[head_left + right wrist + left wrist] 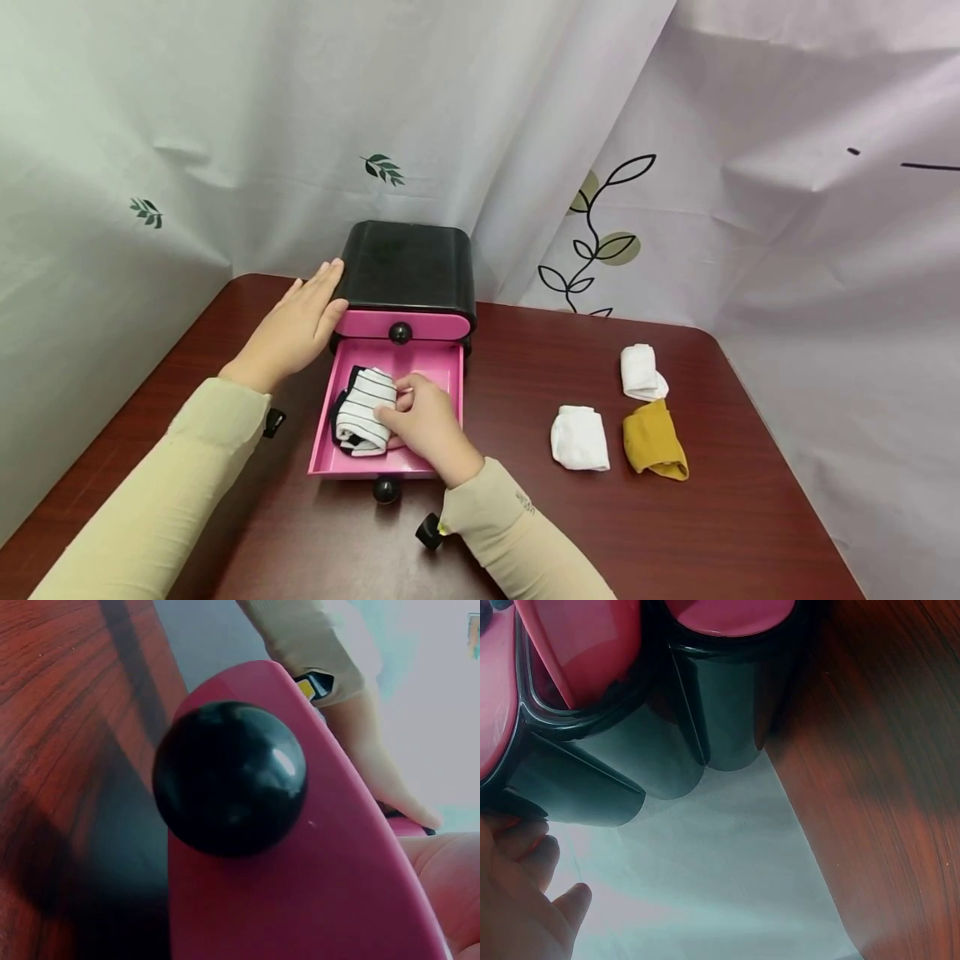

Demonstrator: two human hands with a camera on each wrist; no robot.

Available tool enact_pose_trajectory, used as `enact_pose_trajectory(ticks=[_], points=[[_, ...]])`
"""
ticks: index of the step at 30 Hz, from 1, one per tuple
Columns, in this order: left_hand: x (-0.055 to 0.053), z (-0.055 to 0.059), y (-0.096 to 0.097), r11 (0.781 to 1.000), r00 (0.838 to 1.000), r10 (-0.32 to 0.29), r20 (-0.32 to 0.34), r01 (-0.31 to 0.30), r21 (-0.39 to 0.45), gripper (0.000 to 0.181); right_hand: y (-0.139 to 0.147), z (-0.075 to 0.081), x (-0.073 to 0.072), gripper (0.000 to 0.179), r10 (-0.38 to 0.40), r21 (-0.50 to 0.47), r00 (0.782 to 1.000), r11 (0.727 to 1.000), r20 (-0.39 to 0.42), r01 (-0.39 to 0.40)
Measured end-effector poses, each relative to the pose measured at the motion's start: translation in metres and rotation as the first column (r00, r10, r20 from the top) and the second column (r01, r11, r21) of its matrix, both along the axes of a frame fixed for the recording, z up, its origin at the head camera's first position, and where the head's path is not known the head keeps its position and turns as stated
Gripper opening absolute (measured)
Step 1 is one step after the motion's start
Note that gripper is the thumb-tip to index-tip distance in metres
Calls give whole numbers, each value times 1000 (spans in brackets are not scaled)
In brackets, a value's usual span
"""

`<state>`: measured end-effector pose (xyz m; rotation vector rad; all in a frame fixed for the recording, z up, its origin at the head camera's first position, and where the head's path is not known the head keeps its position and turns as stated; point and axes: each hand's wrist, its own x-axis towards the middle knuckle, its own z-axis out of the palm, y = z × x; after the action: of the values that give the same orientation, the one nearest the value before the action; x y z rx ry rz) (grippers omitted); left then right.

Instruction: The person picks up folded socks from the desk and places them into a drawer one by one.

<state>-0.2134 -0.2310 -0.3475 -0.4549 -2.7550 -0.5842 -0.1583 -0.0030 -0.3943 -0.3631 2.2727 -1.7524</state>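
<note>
A small black drawer cabinet (408, 267) stands at the back of the table with its pink lower drawer (420, 357) pulled out. My left hand (296, 329) rests against the cabinet's left side, fingers extended; the left wrist view also shows this hand (517, 900) beside the black casing. Inside the drawer lies a folded white sock with dark stripes (367, 404), with dark fabric (339, 429) showing along its left side. My right hand (427, 421) pinches the striped sock's right edge between thumb and fingers. In the right wrist view, the drawer front hides most of that hand (456, 885).
Two folded white socks (580, 439) (639, 372) and a folded mustard sock (654, 442) lie to the right on the dark red wooden table (517, 517). A round black knob (386, 489) sticks out from the open drawer. A pale printed curtain (300, 100) hangs behind.
</note>
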Motion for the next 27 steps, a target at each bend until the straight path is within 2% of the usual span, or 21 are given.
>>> enact_pose_trajectory(ticks=[10,16,19,23,27], points=[[-1,-2,-1,1000,1000,0,-6,0,-1,67,0,-1,2,38,-6,109,995,994,-103,17],[-2,-2,-2,1000,1000,-1,-7,1,-1,66,5,2,3,35,-12,201,969,978,-245,63],[-1,-3,-2,1000,1000,-1,-1,1,1,66,8,5,4,34,-5,180,960,982,-279,58],[-2,-3,-2,1000,1000,-2,-7,2,0,66,16,13,6,34,2,112,959,993,-282,31],[-3,-4,-2,1000,1000,-6,-15,6,-1,66,26,22,8,34,5,94,954,995,-301,25]])
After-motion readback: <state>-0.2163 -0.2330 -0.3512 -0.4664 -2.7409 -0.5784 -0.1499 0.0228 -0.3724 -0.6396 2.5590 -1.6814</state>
